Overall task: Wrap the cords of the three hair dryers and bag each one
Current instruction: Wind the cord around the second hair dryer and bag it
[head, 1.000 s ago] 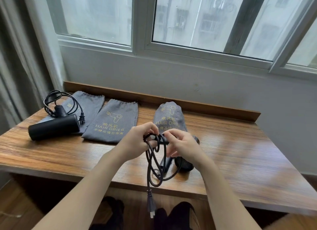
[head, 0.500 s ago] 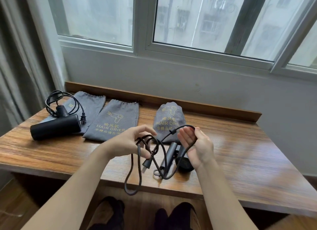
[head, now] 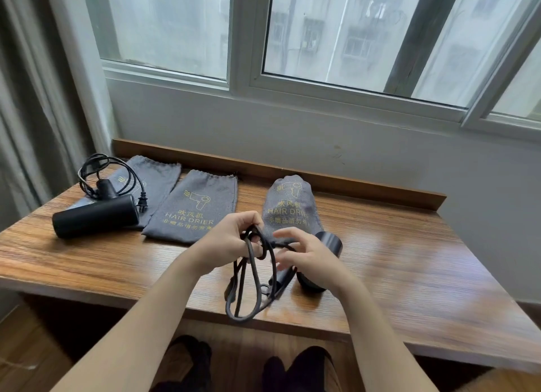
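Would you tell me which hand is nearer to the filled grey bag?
Right. The right hand overlaps the filled grey bag's lower edge in view; the left hand sits just left of it.

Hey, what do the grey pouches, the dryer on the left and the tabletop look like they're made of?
Middle grey pouch: seemingly matte woven fabric; it lies limp with a gathered mouth and gold print.
Left hair dryer: probably black plastic with a matte or satin finish; smooth cylinder, soft highlights.
Tabletop: wood or wood-look laminate; streaked brown grain, glossy where it reflects the window.
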A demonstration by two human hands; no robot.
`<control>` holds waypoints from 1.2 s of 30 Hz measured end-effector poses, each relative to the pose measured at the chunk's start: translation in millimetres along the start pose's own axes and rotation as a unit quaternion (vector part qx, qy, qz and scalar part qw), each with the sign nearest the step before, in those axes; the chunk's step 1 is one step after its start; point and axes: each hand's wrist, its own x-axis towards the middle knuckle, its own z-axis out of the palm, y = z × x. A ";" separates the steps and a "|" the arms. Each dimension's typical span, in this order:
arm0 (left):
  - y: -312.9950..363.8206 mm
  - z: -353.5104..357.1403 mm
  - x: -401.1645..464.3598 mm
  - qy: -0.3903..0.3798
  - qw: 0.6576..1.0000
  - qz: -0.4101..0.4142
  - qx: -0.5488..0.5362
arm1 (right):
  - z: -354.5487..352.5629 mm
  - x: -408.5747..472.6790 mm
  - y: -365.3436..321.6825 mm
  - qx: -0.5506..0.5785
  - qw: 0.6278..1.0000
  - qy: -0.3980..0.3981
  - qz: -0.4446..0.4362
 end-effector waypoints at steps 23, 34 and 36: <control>-7.4 -24.5 -10.5 -0.094 0.990 -0.061 -0.084 | -19.5 -11.9 16.9 0.545 0.827 0.142 -0.009; -0.7 -36.2 -15.2 -0.017 0.986 -0.163 0.008 | -31.9 -23.7 20.2 0.543 0.825 0.134 -0.085; 2.6 -30.6 -11.0 0.065 0.988 -0.140 -0.012 | -33.0 -30.0 19.1 0.513 0.850 0.079 -0.088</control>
